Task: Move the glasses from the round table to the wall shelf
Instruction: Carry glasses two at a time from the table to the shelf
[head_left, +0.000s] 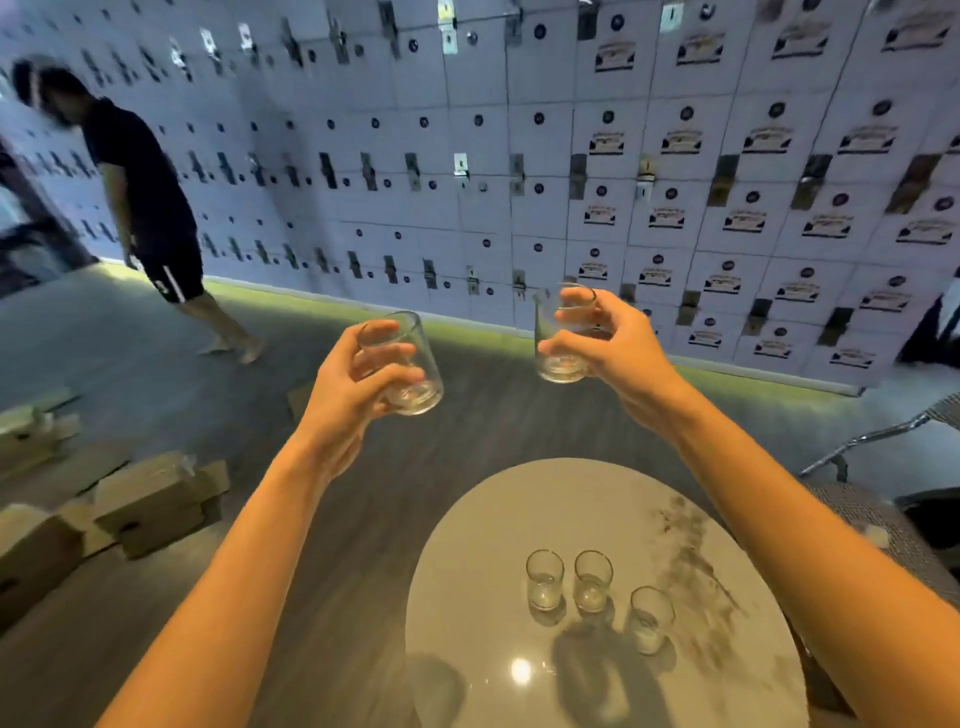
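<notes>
**Transfer in progress: two glasses in hand, three on the table**

Status: carrying step, judged partly complete. Both arms are raised and extended over the floor beyond the far edge of the round table (519, 499).

Left hand (353, 395): fingers and thumb are curled round a clear tumbler, the left-hand glass (423, 358). It is held in the air and tilted, with its mouth leaning to the far left. It appears empty.

Right hand (608, 343): thumb and fingers wrap the right-hand glass (546, 325) from its right side. It is held nearly upright, in the air, at about the same height as the other glass. It also appears empty.

Outstanding: three glasses (592, 581) stand upright in a loose row on the near right part of the table, close together but not touching, and neither hand is near them.

Destination: no wall shelf can be identified in this view. The far wall is a bank of lockers (519, 156), so no delivery can be confirmed.

Assessment: on this evidence, two of five visible glasses are off the table and none is shown shelved. At two per trip, at least two further trips look necessary.

Surroundings: another person (145, 197) stands at far left by the lockers, cardboard boxes (150, 504) lie on the floor at left, and a chair (857, 441) sits at right.
</notes>
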